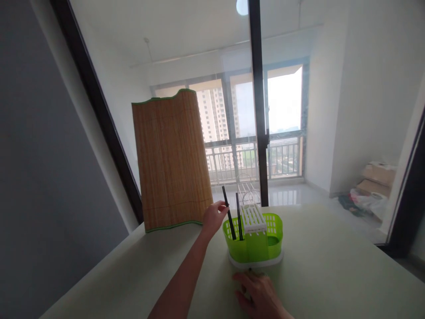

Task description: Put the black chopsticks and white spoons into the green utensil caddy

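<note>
A green cutlery caddy (pixel 257 249) with a pale base stands upright on the table, its walls pierced with square holes. A white slotted rack (pixel 254 218) sits across its middle. My left hand (pixel 215 216) pinches a pair of black chopsticks (pixel 229 217) near their upper part; their lower ends are inside the caddy's left compartment. More black chopsticks (pixel 239 217) lean upright beside them, untouched. My right hand (pixel 259 294) rests low over the table in front of the caddy, fingers loosely bent and apart, and I see nothing held in it.
A brown bamboo mat (pixel 171 159) with green edging stands upright on the left of the pale table (pixel 318 266). Behind the table is a glass door with a dark frame (pixel 259 102). Cardboard boxes (pixel 378 175) and bags lie on the floor at the right.
</note>
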Available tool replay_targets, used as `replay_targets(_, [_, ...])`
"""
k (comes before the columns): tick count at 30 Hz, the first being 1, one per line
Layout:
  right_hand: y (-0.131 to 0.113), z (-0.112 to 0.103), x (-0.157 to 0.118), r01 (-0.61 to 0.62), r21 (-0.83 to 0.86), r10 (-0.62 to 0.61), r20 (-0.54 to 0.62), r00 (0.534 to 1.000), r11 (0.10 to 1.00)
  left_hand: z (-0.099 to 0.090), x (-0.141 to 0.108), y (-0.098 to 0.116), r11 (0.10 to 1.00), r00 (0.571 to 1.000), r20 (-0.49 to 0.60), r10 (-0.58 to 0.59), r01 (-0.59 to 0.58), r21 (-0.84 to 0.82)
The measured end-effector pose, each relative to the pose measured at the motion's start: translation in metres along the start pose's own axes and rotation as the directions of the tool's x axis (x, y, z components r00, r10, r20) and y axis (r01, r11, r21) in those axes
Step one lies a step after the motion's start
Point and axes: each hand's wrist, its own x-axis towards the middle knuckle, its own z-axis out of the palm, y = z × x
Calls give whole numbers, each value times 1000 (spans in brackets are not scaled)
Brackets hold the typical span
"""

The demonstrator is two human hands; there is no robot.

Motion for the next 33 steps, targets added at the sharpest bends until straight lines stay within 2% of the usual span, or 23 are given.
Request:
replay_targets(4, [-1,0,2,102,-94,-100,34,994,990,31,9,-11,999,995,88,-41,40,20])
replay_targets(7, [-1,-2,3,83,-87,-80,38,996,993,45,12,-15,998,989,132,-62,57,41])
replay_targets(10, [0,-2,2,46,-60,-46,-2,999,997,50,11,-15,996,990,128,-66,58,66])
replay_targets(13, [3,0,0,-26,-15,26,-20,999,1000,45,4,-12,996,997,59,-42,37,80])
replay_targets(16, [8,2,-1,-144,65,148,-53,988,987,34,-20,-12,996,998,-63,-6,11,83])
replay_targets(18, [11,2,-1,-218,114,229,-99,968,969,30,-48,-17,997,990,-142,8,3,71])
replay_targets(20, [14,2,-1,-259,147,280,-149,948,955,30,-84,-25,999,988,-157,-8,15,39])
replay_targets(22, [16,0,0,-278,173,309,-196,931,945,34,-125,-34,998,996,-69,-56,56,1])
replay_targets(24, [18,-2,0,-286,195,327,-229,917,938,41,-164,-40,994,991,80,-106,107,-2])
replay_targets(27, [19,-5,0,-294,204,340,-253,906,934,54,-205,-39,986,937,310,-162,140,93])
replay_targets(29, [21,-6,-1,-301,197,345,-252,904,933,63,-220,-35,968,873,430,-229,159,195])
replay_targets(31, [23,-7,-2,-301,186,341,-247,907,935,69,-225,-31,944,817,493,-301,183,273])
replay_targets(33, [24,-7,-3,-288,170,324,-247,913,942,73,-227,-31,931,801,497,-333,195,309])
